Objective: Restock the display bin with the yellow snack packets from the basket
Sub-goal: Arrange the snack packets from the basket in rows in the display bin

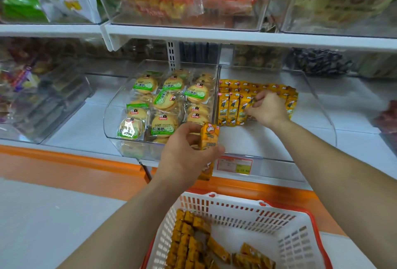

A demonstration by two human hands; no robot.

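Note:
A white basket (285, 223) at the bottom holds several yellow snack packets (189, 245). My left hand (184, 157) is shut on a few yellow packets (209, 135), held upright in front of the clear display bin (322, 105). Inside that bin, rows of yellow packets (231, 107) stand at the back left. My right hand (266, 107) reaches into the bin, its fingers pinching a packet in the row; that packet is mostly hidden by the fingers.
A neighbouring clear bin (111, 118) to the left holds round biscuit packs with green labels. A price tag (234, 164) sits on the shelf front. Above, a white shelf (214, 35) carries more bins of snacks. An orange ledge (86, 161) runs below.

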